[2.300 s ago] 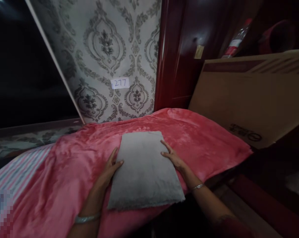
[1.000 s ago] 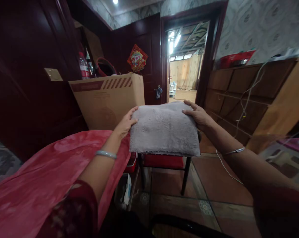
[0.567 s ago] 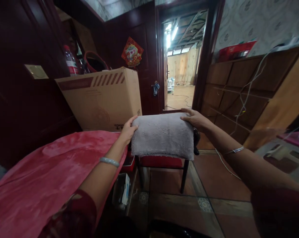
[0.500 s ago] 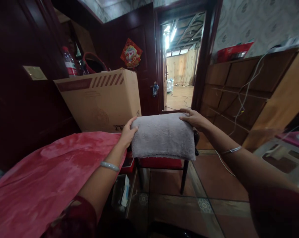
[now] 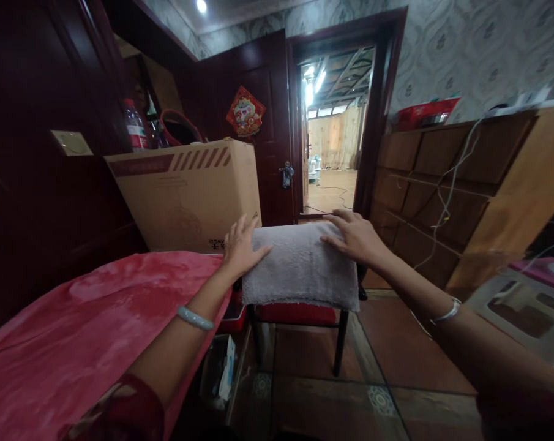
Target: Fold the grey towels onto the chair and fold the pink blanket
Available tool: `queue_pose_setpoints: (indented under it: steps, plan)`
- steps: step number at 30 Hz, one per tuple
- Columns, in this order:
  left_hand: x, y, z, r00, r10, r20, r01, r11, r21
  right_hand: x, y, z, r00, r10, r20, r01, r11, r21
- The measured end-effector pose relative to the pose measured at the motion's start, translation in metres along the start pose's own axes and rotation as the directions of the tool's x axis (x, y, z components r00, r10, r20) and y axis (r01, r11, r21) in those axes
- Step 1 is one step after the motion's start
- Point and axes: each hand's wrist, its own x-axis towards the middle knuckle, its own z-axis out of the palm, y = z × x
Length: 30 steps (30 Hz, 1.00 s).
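A grey fluffy towel (image 5: 299,266) hangs draped over the backrest of a dark-framed chair with a red seat (image 5: 295,314). At the towel's upper left edge is my left hand (image 5: 242,248), its fingers spread and its thumb lying toward the cloth. My right hand (image 5: 352,237) rests at the upper right corner, fingers apart and slightly bent, the thumb and fingertips over the cloth. Neither hand is closed round the towel. The backrest itself is hidden under the cloth.
Left of the chair lies a pink cover (image 5: 120,318), with a large cardboard box (image 5: 189,196) behind it. A wooden drawer cabinet (image 5: 442,177) with dangling white cables stands right. Beyond is an open doorway (image 5: 334,147). A small bin (image 5: 218,367) sits on the floor.
Both hands have loosened from the towel's top corners, and their fingers have spread. The towel stays on the chair back. The view has tilted up slightly.
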Motion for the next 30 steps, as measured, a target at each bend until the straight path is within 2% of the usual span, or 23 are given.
queue_pose_setpoints:
  steps: [3,6,11,16,19,22,24,26,28,30]
  plan:
    - [0.006,0.011,0.002,0.970,0.186,0.159,-0.206,0.971,0.118,0.000,-0.010,0.010,0.976,-0.186,0.113,0.185,0.982,0.024]
    - [0.007,0.014,0.014,0.924,0.222,0.310,-0.277,0.950,0.146,0.002,-0.010,0.022,0.940,-0.263,0.215,0.251,0.964,0.084]
    - [0.003,0.009,0.023,0.923,0.222,0.315,-0.287,0.941,0.179,0.003,-0.005,0.026,0.935,-0.272,0.228,0.254,0.961,0.105]
    - [0.007,0.008,0.018,0.905,0.214,0.367,-0.288,0.944,0.159,0.002,-0.003,0.028,0.938,-0.276,0.209,0.263,0.961,0.090]
    - [-0.004,0.006,0.013,0.915,0.181,0.361,-0.255,0.952,0.168,0.003,-0.003,0.028,0.936,-0.278,0.214,0.266,0.960,0.087]
    - [-0.042,-0.006,0.002,0.946,0.156,0.285,-0.216,0.957,0.193,0.004,-0.005,0.027,0.937,-0.262,0.233,0.249,0.965,0.083]
    - [-0.084,-0.022,-0.012,0.956,0.119,0.266,-0.177,0.963,0.203,0.004,-0.005,0.026,0.935,-0.254,0.247,0.239,0.967,0.091]
    - [-0.138,-0.045,-0.032,0.954,0.030,0.299,-0.098,0.972,0.214,0.002,-0.003,0.025,0.932,-0.246,0.267,0.224,0.968,0.110]
    - [-0.199,-0.071,-0.060,0.927,-0.112,0.358,0.018,0.967,0.255,-0.001,0.001,0.026,0.932,-0.231,0.279,0.203,0.971,0.125]
    - [-0.263,-0.094,-0.093,0.872,-0.291,0.392,0.163,0.930,0.329,-0.003,0.002,0.031,0.950,-0.218,0.225,0.196,0.974,0.115]
